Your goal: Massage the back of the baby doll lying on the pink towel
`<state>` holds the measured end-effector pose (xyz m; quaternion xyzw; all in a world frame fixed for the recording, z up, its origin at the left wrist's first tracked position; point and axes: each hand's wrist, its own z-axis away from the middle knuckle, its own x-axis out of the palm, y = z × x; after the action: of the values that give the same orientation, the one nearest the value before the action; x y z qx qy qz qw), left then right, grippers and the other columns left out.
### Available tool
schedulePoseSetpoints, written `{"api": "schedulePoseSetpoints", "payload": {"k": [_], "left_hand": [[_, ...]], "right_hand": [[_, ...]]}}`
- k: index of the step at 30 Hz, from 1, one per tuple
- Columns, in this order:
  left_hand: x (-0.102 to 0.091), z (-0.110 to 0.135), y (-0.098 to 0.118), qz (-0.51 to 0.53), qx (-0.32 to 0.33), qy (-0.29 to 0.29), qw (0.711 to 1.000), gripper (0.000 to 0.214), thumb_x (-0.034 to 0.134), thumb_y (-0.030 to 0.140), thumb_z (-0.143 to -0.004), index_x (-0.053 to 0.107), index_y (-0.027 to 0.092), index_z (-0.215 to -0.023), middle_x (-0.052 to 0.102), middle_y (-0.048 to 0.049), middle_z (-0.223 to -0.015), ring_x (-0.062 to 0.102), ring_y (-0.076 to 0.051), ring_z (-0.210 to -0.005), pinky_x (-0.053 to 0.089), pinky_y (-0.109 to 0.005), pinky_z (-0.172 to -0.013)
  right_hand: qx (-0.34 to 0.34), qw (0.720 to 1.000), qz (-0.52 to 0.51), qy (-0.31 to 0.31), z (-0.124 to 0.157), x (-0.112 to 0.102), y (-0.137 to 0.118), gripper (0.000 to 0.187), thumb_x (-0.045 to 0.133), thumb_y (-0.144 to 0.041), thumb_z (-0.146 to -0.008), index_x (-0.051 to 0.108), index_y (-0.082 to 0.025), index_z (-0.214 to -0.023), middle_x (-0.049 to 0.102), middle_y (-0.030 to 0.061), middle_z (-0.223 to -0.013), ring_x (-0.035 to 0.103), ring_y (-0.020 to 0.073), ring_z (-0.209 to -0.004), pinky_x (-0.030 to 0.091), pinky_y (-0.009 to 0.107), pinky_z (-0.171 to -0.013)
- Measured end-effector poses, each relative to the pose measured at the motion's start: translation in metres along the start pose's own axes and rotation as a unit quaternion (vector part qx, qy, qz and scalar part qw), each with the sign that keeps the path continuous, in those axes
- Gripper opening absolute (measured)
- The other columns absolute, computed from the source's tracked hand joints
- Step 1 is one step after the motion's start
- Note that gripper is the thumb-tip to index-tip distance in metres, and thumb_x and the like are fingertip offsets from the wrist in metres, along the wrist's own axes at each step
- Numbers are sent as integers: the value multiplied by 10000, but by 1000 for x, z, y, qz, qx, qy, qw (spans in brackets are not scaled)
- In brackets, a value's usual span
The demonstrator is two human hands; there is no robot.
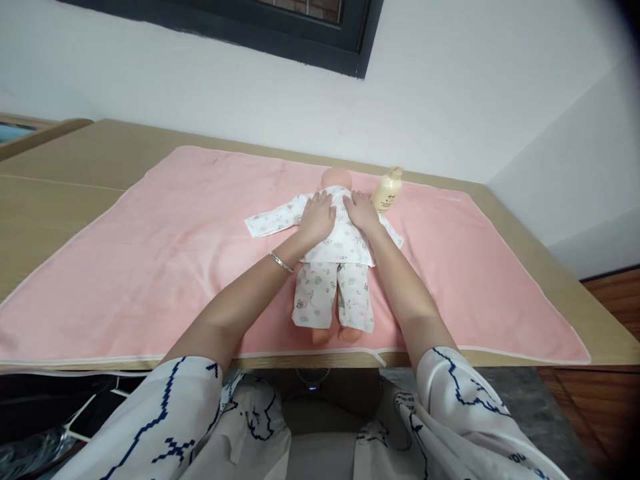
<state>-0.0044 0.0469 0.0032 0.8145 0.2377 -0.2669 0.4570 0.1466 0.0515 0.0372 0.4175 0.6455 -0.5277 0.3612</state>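
A baby doll (337,178) lies stretched out on a pink blanket, its head toward the wall and its feet toward me. It wears a white patterned top (341,247) and matching trousers (315,293). Flat on the left side of the doll's upper body rests my left hand (318,217), fingers extended. My right hand (361,211) lies open on the right side, near the shoulder. Neither hand grips anything. One sleeve (273,219) spreads out to the left; the other is partly hidden behind my right forearm.
A cream pump bottle (388,190) stands just right of the doll's head. The pink blanket (165,247) covers much of the wooden table (65,160). Behind it is a white wall (425,100) with a dark window frame (320,47). A small fan (313,378) sits below the table edge.
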Motion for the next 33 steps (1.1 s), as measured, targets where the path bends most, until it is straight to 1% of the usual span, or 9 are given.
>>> {"api": "schedulePoseSetpoints", "payload": {"k": [3,5,10,14,19,24,28,31,33], "left_hand": [[-3,3,1,21,33,-37,999,469,471,236,-929,529,134,-1383,436,-132,-1548,300,-294,-1498,143,-496,-1258],[-5,-5,-10,66,6,-39,997,472,511,279,-924,534,163,-1382,444,-111,-1547,304,-279,-1498,152,-469,-1260],[-2,-23,-33,103,-68,8,992,563,574,421,-905,522,136,-1388,392,-151,-1572,247,-312,-1516,129,-458,-1261],[1,-11,-15,22,-50,0,999,501,463,319,-953,509,63,-1381,384,-208,-1563,260,-349,-1505,154,-510,-1247],[-2,4,9,-14,9,-6,1000,435,460,225,-926,543,99,-1334,459,-176,-1521,308,-350,-1482,168,-541,-1238],[-13,-19,-4,1,-32,-48,998,351,444,285,-932,606,130,-1203,570,-178,-1401,432,-360,-1388,289,-553,-1179],[-12,-32,-10,-41,-46,-24,998,319,394,331,-950,635,145,-1044,661,-198,-1189,547,-380,-1216,369,-585,-1081],[-7,-30,-9,-74,-41,-3,996,346,390,341,-956,616,133,-1115,645,-186,-1230,531,-362,-1242,357,-547,-1104],[-3,-26,-9,-96,-33,-1,995,405,371,351,-968,582,113,-1218,614,-178,-1311,507,-339,-1285,342,-512,-1132]], "right_hand": [[26,999,33,25,5,5,-3,625,230,-410,-987,438,14,-1397,445,277,-1480,363,396,-1421,244,572,-1162],[10,997,58,48,20,8,-20,590,255,-340,-978,454,58,-1365,483,303,-1434,410,396,-1384,262,556,-1155],[-55,996,67,35,47,6,-52,496,352,-285,-941,523,-7,-1314,534,246,-1409,474,371,-1334,305,537,-1147],[-59,998,4,2,25,0,-26,531,246,-328,-981,511,-60,-1354,495,197,-1473,406,319,-1412,250,530,-1192],[39,998,-36,-20,-2,-1,10,710,270,-575,-959,346,-135,-1511,289,151,-1613,202,358,-1514,53,630,-1210],[-28,999,42,15,30,-2,-26,614,299,-414,-971,451,-18,-1415,443,216,-1515,324,379,-1452,135,563,-1220],[-79,993,80,30,49,-1,-54,502,325,-264,-938,535,-3,-1312,569,247,-1379,485,346,-1331,203,522,-1203],[-72,996,38,24,35,1,-42,500,257,-279,-963,552,-58,-1301,560,203,-1405,461,317,-1363,216,519,-1202],[-46,999,-9,4,17,3,-22,549,243,-368,-978,495,-73,-1367,432,186,-1527,343,323,-1452,212,529,-1207]]}}
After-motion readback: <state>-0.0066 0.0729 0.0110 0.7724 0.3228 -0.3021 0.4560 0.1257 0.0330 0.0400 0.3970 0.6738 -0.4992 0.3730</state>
